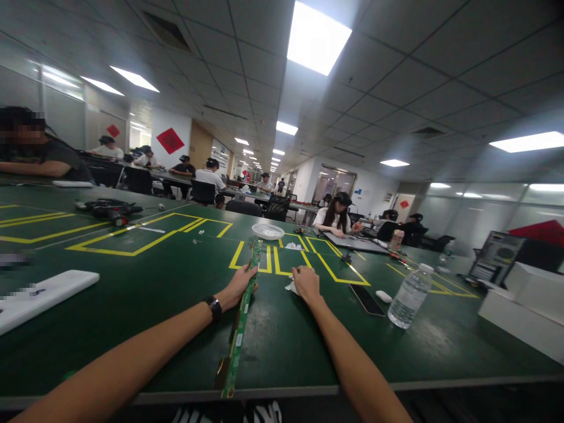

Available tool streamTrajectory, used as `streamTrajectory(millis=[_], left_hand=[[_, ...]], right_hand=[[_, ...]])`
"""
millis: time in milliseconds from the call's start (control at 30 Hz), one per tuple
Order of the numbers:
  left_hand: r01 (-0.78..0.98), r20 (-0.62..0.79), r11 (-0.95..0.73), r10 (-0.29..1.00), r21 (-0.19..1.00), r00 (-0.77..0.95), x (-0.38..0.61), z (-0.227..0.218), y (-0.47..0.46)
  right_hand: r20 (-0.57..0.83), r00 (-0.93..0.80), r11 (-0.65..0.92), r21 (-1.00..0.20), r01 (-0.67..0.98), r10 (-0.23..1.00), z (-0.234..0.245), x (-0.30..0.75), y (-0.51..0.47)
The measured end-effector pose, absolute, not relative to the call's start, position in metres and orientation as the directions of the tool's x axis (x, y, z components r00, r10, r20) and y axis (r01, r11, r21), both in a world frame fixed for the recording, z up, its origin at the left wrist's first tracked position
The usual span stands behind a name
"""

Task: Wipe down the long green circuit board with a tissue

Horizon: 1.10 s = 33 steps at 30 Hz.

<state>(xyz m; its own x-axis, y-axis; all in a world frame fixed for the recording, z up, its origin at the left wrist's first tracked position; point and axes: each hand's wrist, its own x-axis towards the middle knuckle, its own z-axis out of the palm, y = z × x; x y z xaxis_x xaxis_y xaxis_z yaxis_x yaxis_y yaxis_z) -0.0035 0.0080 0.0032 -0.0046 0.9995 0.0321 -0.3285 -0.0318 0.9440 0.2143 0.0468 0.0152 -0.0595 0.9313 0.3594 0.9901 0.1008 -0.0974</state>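
My left hand [238, 288], with a dark band on its wrist, is closed around a long, narrow green circuit board [240, 335]. The strip runs from near the table's front edge to beyond my fingers, and a brown flexible piece [221, 373] hangs at its near end. To the right of the board, my right hand [306, 282] is closed, its fingers curled over a crumpled white piece that looks like tissue [291, 286]. Part of that white piece sticks out below the fingers; the rest is hidden. Beyond both hands sits a round white basket [268, 231].
Yellow tape [132, 252] marks the green table [176, 317]. On the right are a phone [367, 299], a small white case [383, 296], a water bottle [410, 295] and white boxes [524, 311]. Dark tools [110, 210] and a white slab [48, 299] lie left. A person [337, 214] sits opposite.
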Motion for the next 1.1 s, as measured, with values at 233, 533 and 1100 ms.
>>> streamTrajectory(millis=[233,533,1100], left_hand=[[-0.319,0.044,-0.043,0.999,0.947,-0.004,-0.004,0.001,0.009],[-0.289,0.088,-0.076,0.996,0.954,0.029,-0.003,-0.001,0.008],[-0.300,0.102,-0.037,0.974,0.953,0.203,-0.007,-0.003,0.009]], right_hand=[[0.227,-0.003,0.012,-0.037,0.999,0.974,0.004,0.217,0.052],[0.297,-0.174,0.301,-0.462,0.834,0.939,0.009,0.212,0.053],[0.053,-0.382,0.147,-0.964,0.221,0.923,0.009,0.175,0.030]])
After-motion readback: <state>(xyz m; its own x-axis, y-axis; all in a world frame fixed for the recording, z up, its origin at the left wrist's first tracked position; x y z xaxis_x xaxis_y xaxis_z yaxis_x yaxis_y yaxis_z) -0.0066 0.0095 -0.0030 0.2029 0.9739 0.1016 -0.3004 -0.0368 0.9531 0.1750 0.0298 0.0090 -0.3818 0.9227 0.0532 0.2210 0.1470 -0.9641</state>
